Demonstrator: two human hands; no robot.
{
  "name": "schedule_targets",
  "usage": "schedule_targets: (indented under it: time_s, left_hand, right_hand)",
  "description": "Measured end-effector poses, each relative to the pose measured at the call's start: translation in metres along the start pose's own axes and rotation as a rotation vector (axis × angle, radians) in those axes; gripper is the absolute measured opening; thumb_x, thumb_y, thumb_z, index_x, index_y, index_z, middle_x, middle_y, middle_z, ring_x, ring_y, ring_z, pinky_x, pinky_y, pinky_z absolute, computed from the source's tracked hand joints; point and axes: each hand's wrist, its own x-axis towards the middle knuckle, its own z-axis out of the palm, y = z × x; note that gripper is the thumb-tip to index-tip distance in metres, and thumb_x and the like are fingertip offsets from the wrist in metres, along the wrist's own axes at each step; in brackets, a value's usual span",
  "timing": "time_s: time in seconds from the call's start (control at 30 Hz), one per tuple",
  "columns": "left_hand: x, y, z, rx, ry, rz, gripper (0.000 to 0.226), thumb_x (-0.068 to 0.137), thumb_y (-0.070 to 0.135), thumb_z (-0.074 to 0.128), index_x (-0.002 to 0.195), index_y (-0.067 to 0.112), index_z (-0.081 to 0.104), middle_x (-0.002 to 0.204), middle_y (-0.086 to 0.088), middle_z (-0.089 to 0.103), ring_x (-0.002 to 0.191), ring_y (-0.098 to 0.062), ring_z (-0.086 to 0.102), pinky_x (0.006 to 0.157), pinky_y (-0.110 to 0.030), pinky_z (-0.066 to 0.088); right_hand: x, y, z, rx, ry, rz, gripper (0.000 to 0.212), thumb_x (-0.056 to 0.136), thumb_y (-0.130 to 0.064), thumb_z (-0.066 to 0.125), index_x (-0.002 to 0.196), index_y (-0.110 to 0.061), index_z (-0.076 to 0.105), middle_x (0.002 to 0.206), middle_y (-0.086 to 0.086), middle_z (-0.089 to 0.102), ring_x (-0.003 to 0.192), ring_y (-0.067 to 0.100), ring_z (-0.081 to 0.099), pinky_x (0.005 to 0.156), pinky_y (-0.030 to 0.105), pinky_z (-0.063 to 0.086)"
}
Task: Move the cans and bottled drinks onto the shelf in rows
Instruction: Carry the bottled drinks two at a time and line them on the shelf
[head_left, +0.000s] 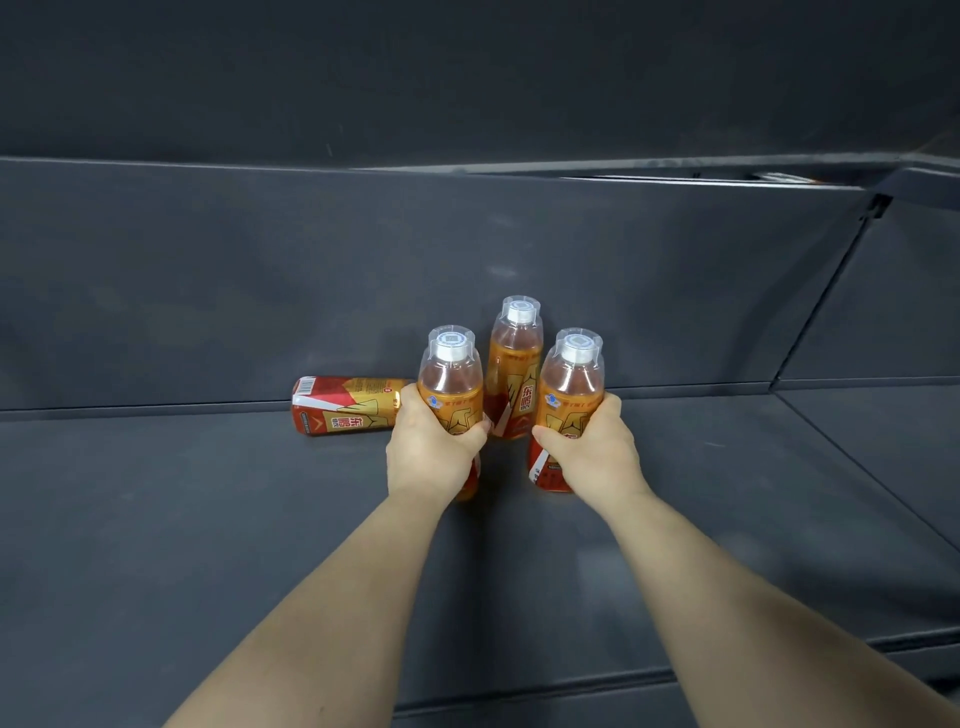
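Bottled drinks, three, full plastic: judged moderately heavy, stiff-walled, with a slick label; best taken round the mid-body. Left bottle (450, 385) was upright, on or just above the shelf (208, 519), with the left hand (434, 449) wrapped round its label. Right bottle (571, 387) was gripped likewise by the right hand (595, 454). Rear bottle (516, 366) stood between and behind them, untouched. Can (343, 405) lay on its side, just left of the left hand.

Light is dim, and the matte dark shelf (208, 519) swallows most of it. The left hand (431, 449) and right hand (592, 449) come out bright and evenly lit, as from near the camera. Faint soft shadows sit at the foot of the left bottle (451, 384) and right bottle (571, 387); their clear cap covers glint slightly. Centre focus is fair; shelf lines bow toward the edges.
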Motion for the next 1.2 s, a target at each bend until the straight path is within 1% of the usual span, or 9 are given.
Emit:
schedule_targets:
  time_s: [0.07, 0.13, 0.3, 0.5, 0.63, 0.87, 1.0, 1.13, 1.2]
  left_hand:
    - [-0.013, 0.001, -0.007, 0.009, 0.005, 0.002, 0.078, 0.078, 0.040, 0.081, 0.137, 0.024, 0.033, 0.125, 0.003, 0.054, 0.116, -0.021, 0.056, 0.097, -0.041, 0.052]
    - [-0.029, 0.001, -0.014, 0.014, 0.004, 0.000, 0.077, 0.078, 0.040, 0.081, 0.136, 0.024, 0.033, 0.125, 0.004, 0.054, 0.117, -0.021, 0.056, 0.096, -0.041, 0.051]
    - [-0.078, 0.002, -0.031, 0.021, 0.016, 0.010, 0.072, 0.078, 0.041, 0.081, 0.132, 0.025, 0.036, 0.124, 0.004, 0.054, 0.115, -0.021, 0.057, 0.094, -0.039, 0.051]
    - [-0.147, -0.006, -0.053, 0.018, 0.036, 0.015, 0.072, 0.078, 0.042, 0.081, 0.132, 0.024, 0.035, 0.124, 0.003, 0.055, 0.112, -0.019, 0.057, 0.092, -0.038, 0.051]
    - [-0.195, -0.014, -0.069, 0.034, 0.052, 0.027, 0.070, 0.079, 0.041, 0.080, 0.130, 0.023, 0.036, 0.121, 0.003, 0.055, 0.106, -0.016, 0.056, 0.089, -0.035, 0.051]
    - [-0.268, -0.032, -0.091, 0.028, 0.082, 0.017, 0.065, 0.078, 0.040, 0.081, 0.124, 0.025, 0.038, 0.114, 0.005, 0.057, 0.100, -0.016, 0.058, 0.084, -0.032, 0.051]
    - [-0.301, -0.043, -0.098, 0.021, 0.079, 0.001, 0.063, 0.078, 0.041, 0.081, 0.120, 0.028, 0.037, 0.111, 0.007, 0.056, 0.098, -0.015, 0.057, 0.082, -0.029, 0.051]
    - [-0.324, -0.054, -0.104, 0.021, 0.074, 0.004, 0.061, 0.076, 0.042, 0.082, 0.117, 0.028, 0.038, 0.108, 0.008, 0.057, 0.097, -0.014, 0.058, 0.079, -0.027, 0.049]
    - [-0.331, -0.059, -0.106, 0.028, 0.075, -0.007, 0.062, 0.076, 0.043, 0.082, 0.116, 0.031, 0.036, 0.109, 0.008, 0.056, 0.098, -0.013, 0.058, 0.078, -0.026, 0.048]
  right_hand:
    - [-0.013, -0.003, -0.006, 0.014, -0.010, -0.005, 0.066, 0.082, -0.036, 0.080, 0.131, -0.021, 0.037, 0.125, 0.000, 0.057, 0.118, 0.023, 0.059, 0.098, 0.043, 0.052]
    - [-0.028, -0.004, -0.012, 0.030, -0.025, -0.009, 0.065, 0.083, -0.037, 0.079, 0.130, -0.022, 0.036, 0.127, 0.000, 0.056, 0.118, 0.023, 0.058, 0.099, 0.043, 0.052]
    - [-0.073, -0.001, -0.029, 0.015, -0.050, -0.037, 0.059, 0.083, -0.040, 0.078, 0.117, -0.027, 0.032, 0.123, -0.002, 0.055, 0.116, 0.022, 0.059, 0.096, 0.040, 0.053]
    - [-0.140, 0.006, -0.049, -0.027, -0.088, -0.041, 0.067, 0.084, -0.043, 0.077, 0.131, -0.023, 0.033, 0.129, 0.000, 0.054, 0.120, 0.023, 0.057, 0.096, 0.043, 0.053]
    - [-0.184, 0.015, -0.061, -0.016, -0.105, -0.070, 0.060, 0.084, -0.040, 0.078, 0.122, -0.023, 0.035, 0.126, 0.001, 0.056, 0.111, 0.020, 0.058, 0.094, 0.041, 0.053]
    - [-0.252, 0.034, -0.074, -0.003, -0.152, -0.098, 0.062, 0.082, -0.040, 0.079, 0.125, -0.021, 0.038, 0.124, 0.000, 0.057, 0.113, 0.022, 0.059, 0.091, 0.039, 0.053]
    - [-0.282, 0.047, -0.078, 0.005, -0.188, -0.107, 0.059, 0.083, -0.039, 0.079, 0.119, -0.025, 0.035, 0.116, -0.005, 0.054, 0.102, 0.014, 0.054, 0.087, 0.035, 0.052]
    - [-0.301, 0.056, -0.079, 0.020, -0.211, -0.103, 0.059, 0.082, -0.038, 0.079, 0.117, -0.025, 0.034, 0.111, -0.006, 0.052, 0.099, 0.012, 0.053, 0.084, 0.033, 0.052]
    - [-0.307, 0.058, -0.077, 0.019, -0.217, -0.108, 0.060, 0.082, -0.038, 0.080, 0.119, -0.025, 0.035, 0.111, -0.006, 0.053, 0.099, 0.013, 0.054, 0.088, 0.036, 0.053]
